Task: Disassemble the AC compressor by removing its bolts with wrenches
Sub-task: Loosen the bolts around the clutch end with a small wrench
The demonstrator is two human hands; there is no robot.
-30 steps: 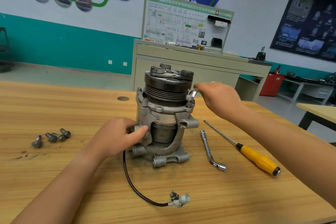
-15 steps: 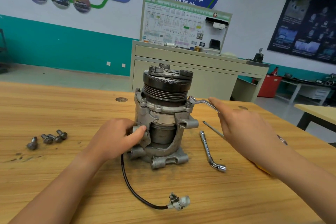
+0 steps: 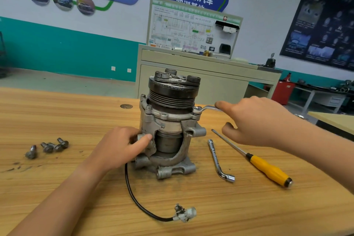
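- While the left hand (image 3: 118, 145) holds the compressor (image 3: 168, 120) low on its side, thumb and fingers clamped on a lug, the right hand (image 3: 254, 120) is on a wrench (image 3: 207, 109).
- The compressor stands upright near the middle of the bench (image 3: 57, 178), with the pulley end up.
- The ring end of the wrench sits on a bolt (image 3: 196, 109) at the right edge of the flange, just under the pulley.
- The right forefinger lies stretched along the handle and the thumb is free below it. Whether the other fingers curl round the handle I cannot tell, because the back of the hand hides them.
- Several loose bolts (image 3: 47, 146) lie together at the left of the bench, well apart from the compressor, so I judge that part of the work is done.
- More bolt heads (image 3: 148, 107) show on the left of the flange, so I think this bolt and those ones are left.
- A socket wrench (image 3: 218, 161) and a screwdriver (image 3: 264, 166) lie untouched on the bench, to the right of the compressor.
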